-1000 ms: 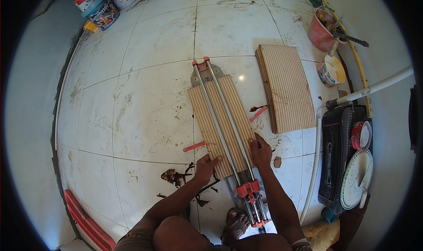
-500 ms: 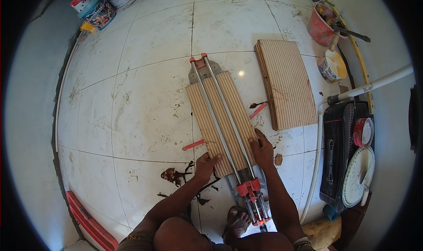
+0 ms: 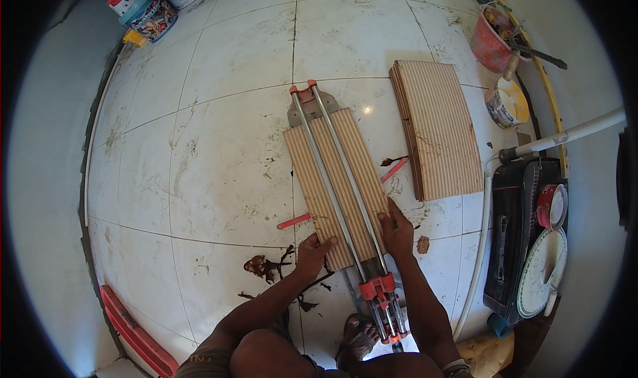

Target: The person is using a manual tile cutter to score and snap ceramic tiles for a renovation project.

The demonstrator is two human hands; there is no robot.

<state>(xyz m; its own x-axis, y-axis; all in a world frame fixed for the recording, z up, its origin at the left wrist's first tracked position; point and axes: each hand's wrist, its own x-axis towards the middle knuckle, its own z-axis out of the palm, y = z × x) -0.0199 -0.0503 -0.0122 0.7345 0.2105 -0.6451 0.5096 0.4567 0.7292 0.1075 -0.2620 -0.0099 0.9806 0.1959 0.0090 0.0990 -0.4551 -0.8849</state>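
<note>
A manual tile cutter [image 3: 339, 179] with two steel rails and a red carriage [image 3: 379, 290] lies on the white tiled floor [image 3: 219, 165]. A brown ribbed tile [image 3: 352, 172] rests on it under the rails. My left hand [image 3: 312, 253] presses on the tile's near left corner. My right hand [image 3: 397, 228] lies flat on the tile's near right edge, fingers spread. Neither hand grips anything. A red side arm of the cutter [image 3: 294, 221] sticks out on the left, and its other end [image 3: 395, 170] on the right.
A stack of ribbed brown tiles [image 3: 442, 129] lies to the right. Farther right are a red bucket [image 3: 492, 36], a small tub [image 3: 505, 103], a white pipe [image 3: 565, 135], a black bag [image 3: 508, 232] and a white plate [image 3: 541, 272]. Paint cans [image 3: 149, 9] stand far left. My foot [image 3: 359, 335] is beside the cutter.
The view has shifted slightly; both hands stay on the near end of the tile, with no clear movement.
</note>
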